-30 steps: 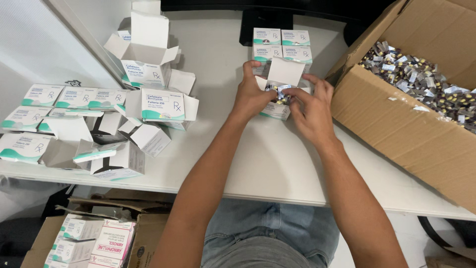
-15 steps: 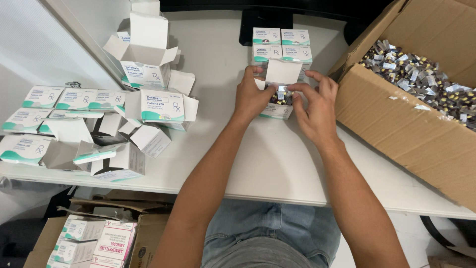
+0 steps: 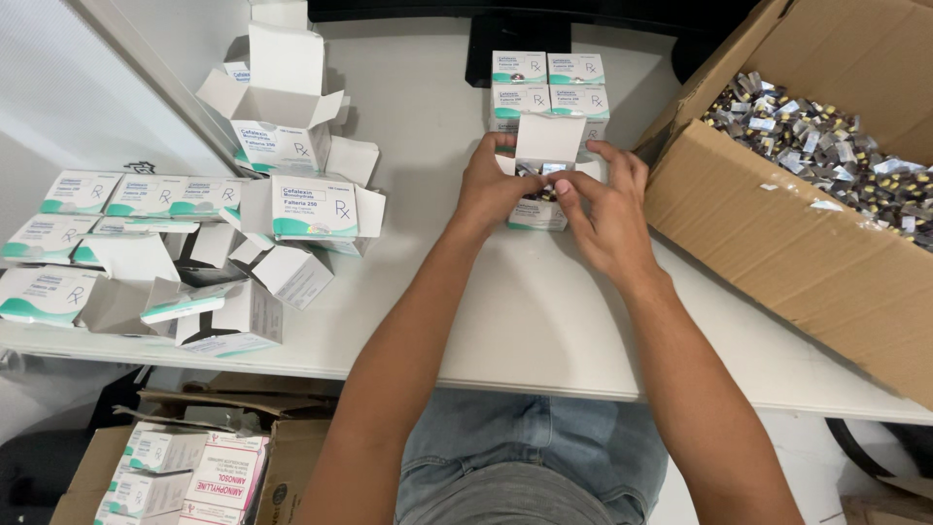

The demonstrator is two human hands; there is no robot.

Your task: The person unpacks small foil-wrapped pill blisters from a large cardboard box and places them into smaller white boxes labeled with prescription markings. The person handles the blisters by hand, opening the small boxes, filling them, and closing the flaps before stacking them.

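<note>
Item: small white carton with a teal band [image 3: 536, 199], thin folded card, top flaps standing open, toward the far edge of the white worktop [image 3: 544, 321], right of centre. Small foil-wrapped pieces show inside its mouth.

Left hand [image 3: 489, 185]: fingers curled around the carton's left wall and flap, steadying it. Right hand [image 3: 604, 209]: fingertips pinched together at the carton's opening, on the contents; whether they actually grip a piece cannot be told.

Handling, judged: the carton is light, its card walls dent easily under a squeeze; best held by the two side walls low down, not by the loose flaps. The foil pieces look small, smooth and slippery, suited to a fingertip pinch.

Nearby: four closed cartons of the same kind [image 3: 547, 83] stacked just behind it; a large brown cardboard box [image 3: 777, 233] of loose foil pieces [image 3: 826, 146] at the right edge; a heap of open and flattened white cartons [image 3: 194, 243] along the left edge.
</note>
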